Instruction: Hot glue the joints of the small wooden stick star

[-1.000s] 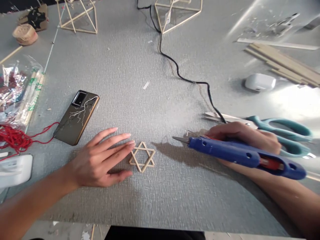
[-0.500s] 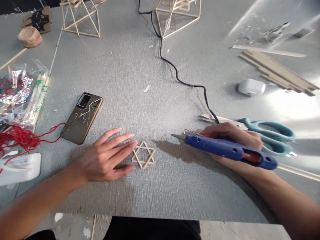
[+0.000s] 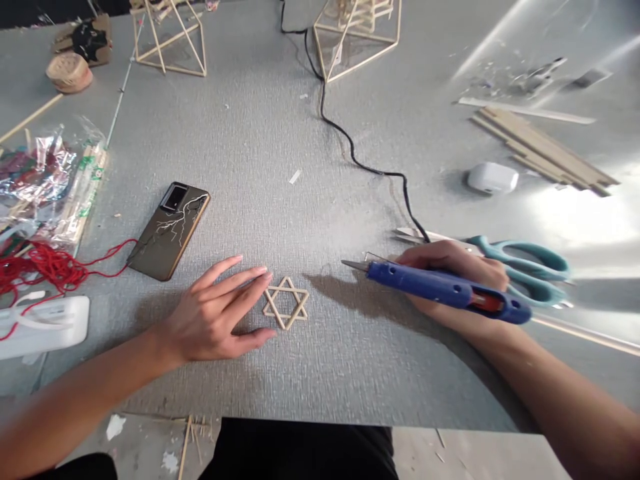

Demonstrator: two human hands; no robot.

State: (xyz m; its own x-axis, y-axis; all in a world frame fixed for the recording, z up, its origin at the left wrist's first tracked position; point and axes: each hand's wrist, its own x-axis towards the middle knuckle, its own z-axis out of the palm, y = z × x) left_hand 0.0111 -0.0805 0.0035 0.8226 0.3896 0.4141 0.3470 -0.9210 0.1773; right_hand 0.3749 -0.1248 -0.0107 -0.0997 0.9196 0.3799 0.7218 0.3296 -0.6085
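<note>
A small six-pointed star made of thin wooden sticks [image 3: 286, 303] lies flat on the grey mat [image 3: 300, 373]. My left hand [image 3: 216, 315] rests palm down just left of it, fingers spread, fingertips at the star's left edge. My right hand [image 3: 453, 267] grips a blue glue gun [image 3: 440, 289] lying nearly level, its metal nozzle pointing left toward the star with a gap between them. Its black cord [image 3: 360, 160] runs away across the mat.
Teal scissors [image 3: 520, 263] lie behind my right hand. A dark phone [image 3: 169, 230] sits left of centre. Red string [image 3: 45, 270], a white object [image 3: 43, 327] and plastic-wrapped sticks [image 3: 50, 187] fill the left. Stick frames [image 3: 173, 37] stand at the back, a white case [image 3: 493, 178] and wooden strips [image 3: 545, 150] at right.
The view has tilted, so everything sits slightly lower and nearer the middle. Both hands keep their poses; the glue gun's nozzle stays about the same distance from the star.
</note>
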